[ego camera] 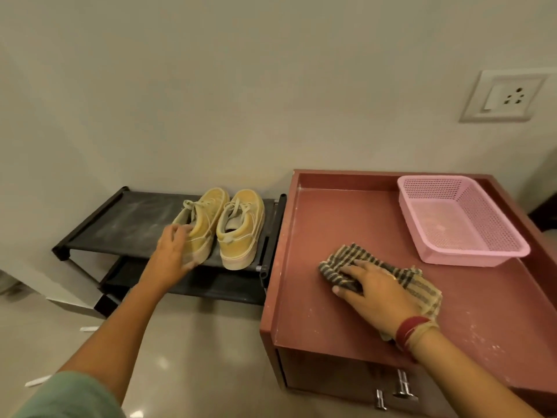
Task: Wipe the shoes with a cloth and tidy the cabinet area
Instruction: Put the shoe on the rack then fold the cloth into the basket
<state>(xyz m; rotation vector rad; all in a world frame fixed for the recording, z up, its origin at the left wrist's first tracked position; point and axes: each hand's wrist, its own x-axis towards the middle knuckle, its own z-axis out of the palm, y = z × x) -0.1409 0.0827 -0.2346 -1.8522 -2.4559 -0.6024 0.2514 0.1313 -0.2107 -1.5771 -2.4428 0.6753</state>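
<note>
Head view: blurred left hand (174,251) clasps the heel of the left shoe (205,218); spread right hand (373,292) half-covers the cloth (420,283).

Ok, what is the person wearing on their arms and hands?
Both forearms are bare. The left hand wears nothing visible, and a pale green sleeve covers that upper arm. On the wrist of the right hand sit red bands, either bangles or wound thread, beside a tan thread. A small glint on one of its fingers may be a ring, but it is too blurred to tell.
</note>
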